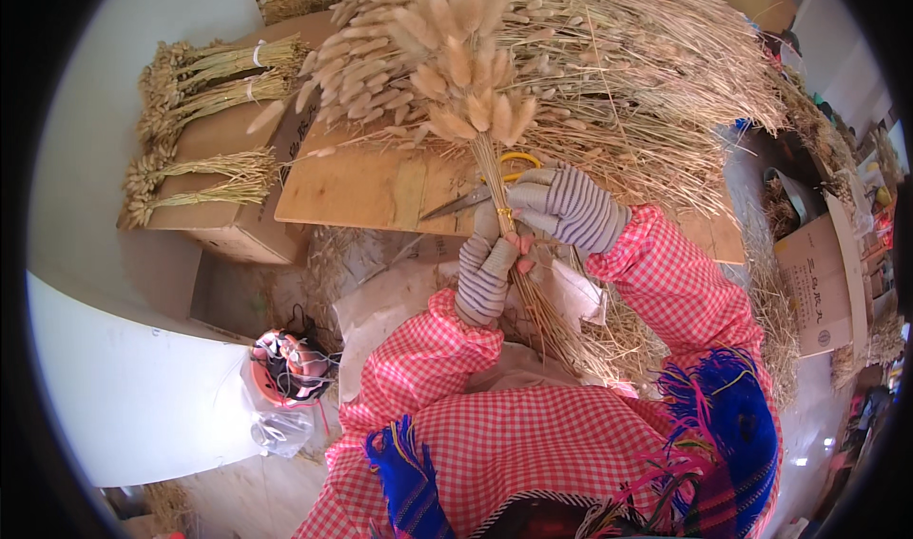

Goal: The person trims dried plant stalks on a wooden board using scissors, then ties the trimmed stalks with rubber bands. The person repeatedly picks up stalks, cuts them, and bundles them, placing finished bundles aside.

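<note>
Bunch of dried grass (480, 111) stands in front of the person's chest, heads up and slightly tilted, just past the near edge of the wooden desk (352, 189); the left hand (482, 271) is clamped round its stems, while the right hand (563, 202) bends its fingers in at the yellow tie (505, 214), though I cannot tell whether they pinch it; the step in hand looks like binding, and the next move seems to call for a steady left grip and a snug turn of the tie, tight without crushing the stalks; the heads are plump, furry ovals in beige and tan, the stems thin, stiff and straw-like, fanning out below the tie; both gloves are striped knit, with some bare fingertips showing; scissors (456, 201) with dark metal blades and a yellow loop handle lie on the smooth, grained wood behind the hands; beyond spreads a loose pile of grass (618, 68), bristly and pale; at left, tied bundles (214, 182) rest on a flat-topped cardboard box (204, 217).
</note>
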A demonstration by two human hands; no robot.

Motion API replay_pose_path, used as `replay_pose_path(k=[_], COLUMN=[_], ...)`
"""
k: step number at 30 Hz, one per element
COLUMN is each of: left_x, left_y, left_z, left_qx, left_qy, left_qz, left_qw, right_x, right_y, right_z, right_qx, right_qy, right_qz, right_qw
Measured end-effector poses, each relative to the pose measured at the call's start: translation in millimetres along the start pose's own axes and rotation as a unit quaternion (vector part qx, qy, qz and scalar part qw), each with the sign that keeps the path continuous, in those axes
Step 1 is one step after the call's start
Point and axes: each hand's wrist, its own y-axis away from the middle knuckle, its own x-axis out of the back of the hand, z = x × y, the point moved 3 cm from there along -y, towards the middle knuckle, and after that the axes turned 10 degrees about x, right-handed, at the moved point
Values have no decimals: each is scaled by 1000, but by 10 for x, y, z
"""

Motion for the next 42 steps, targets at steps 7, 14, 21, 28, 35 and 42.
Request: replay_pose_path(k=[7, 14, 21, 28, 35, 42], left_x=[-40, 97, 299, 307, 388, 488], left_y=[51, 27, 76, 105, 124, 87], left_z=[32, 44, 82, 110, 28, 10], left_qx=[-50, -45, -47, -53, -69, -66], left_qy=[-114, -3, -19, 35, 67, 0], left_qz=[97, 224, 185, 223, 225, 232], left_qw=[987, 973, 981, 973, 970, 971], right_x=[-207, -579, -742, -711, -599, 102], right_y=[-30, 149, 288, 104, -25, 660], right_z=[-88, -109, 130, 859, 666, 133], right_qx=[-252, -280, -341, -290, -283, -381], right_qy=[-317, -456, -401, 228, 182, 62], right_qz=[-11, 206, 222, -250, -335, -174], right_qw=[914, 820, 821, 895, 880, 906])
